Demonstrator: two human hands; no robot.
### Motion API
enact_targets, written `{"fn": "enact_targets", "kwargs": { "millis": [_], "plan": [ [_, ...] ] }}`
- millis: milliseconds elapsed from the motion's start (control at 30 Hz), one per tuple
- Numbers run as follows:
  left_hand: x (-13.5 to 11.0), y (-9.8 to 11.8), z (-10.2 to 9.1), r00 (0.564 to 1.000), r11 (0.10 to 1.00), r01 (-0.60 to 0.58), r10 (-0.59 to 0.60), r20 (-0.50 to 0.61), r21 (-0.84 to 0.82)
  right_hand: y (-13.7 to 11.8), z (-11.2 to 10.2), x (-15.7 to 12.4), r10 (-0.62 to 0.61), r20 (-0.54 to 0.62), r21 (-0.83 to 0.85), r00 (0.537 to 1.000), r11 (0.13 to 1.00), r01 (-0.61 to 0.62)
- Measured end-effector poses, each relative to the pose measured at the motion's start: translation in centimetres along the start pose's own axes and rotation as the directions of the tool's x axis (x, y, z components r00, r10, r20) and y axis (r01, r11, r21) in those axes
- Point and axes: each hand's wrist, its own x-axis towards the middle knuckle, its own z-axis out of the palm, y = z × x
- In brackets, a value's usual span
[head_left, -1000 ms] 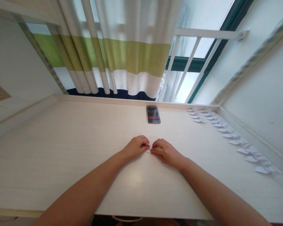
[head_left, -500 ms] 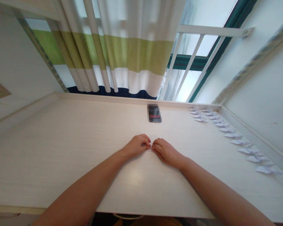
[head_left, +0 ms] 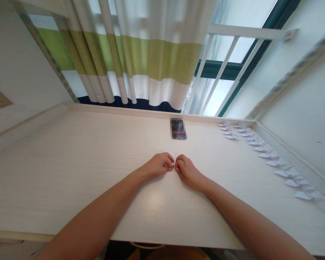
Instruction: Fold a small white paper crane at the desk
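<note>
My left hand [head_left: 163,164] is closed, thumb and fingers pinched together, with a ring on one finger. Almost touching it, my right hand [head_left: 184,168] is closed too, its fingers curled down. Between the fingertips of both shows a sliver of white paper [head_left: 173,169], mostly hidden by the hands and hard to tell from the pale table [head_left: 103,155]. Several folded white paper cranes [head_left: 269,156] stand in a line along the table's right side, and a shorter row of paper cranes [head_left: 230,134] sits beside its far end.
A dark, pixelated flat object [head_left: 178,129] lies beyond my hands near the back edge. Raised borders [head_left: 124,111] run round the back and sides of the table. Behind it hang striped curtains [head_left: 162,57] and a white window railing [head_left: 249,32].
My right hand's fingers have curled in more and its knuckles are slightly raised. My left hand keeps its pinch. The whole view has shifted a little.
</note>
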Motion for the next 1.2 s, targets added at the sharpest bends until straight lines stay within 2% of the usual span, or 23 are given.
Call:
{"fn": "enact_targets", "kwargs": {
  "millis": [400,633,933,1200],
  "plan": [
    [-0.07,0.20,-0.26,0.999,0.998,-0.020,0.017,0.040,0.056,-0.27,0.02,0.59,0.130,0.070,-0.004,0.989,0.991,-0.130],
    [-0.33,0.00,-0.36,0.999,1.000,-0.014,0.013,0.029,0.022,-0.23,-0.14,0.60,0.135,0.057,0.057,0.989,0.989,-0.138],
    [0.01,0.34,-0.12,0.992,0.991,0.129,-0.129,0.013,-0.040,-0.38,0.06,0.59,0.166,0.071,0.019,0.984,0.986,-0.167],
    [0.04,0.14,0.09,0.991,0.984,0.133,-0.132,0.021,-0.121,-0.65,0.13,0.59,0.196,0.073,-0.012,0.978,0.981,-0.196]
  ]
}}
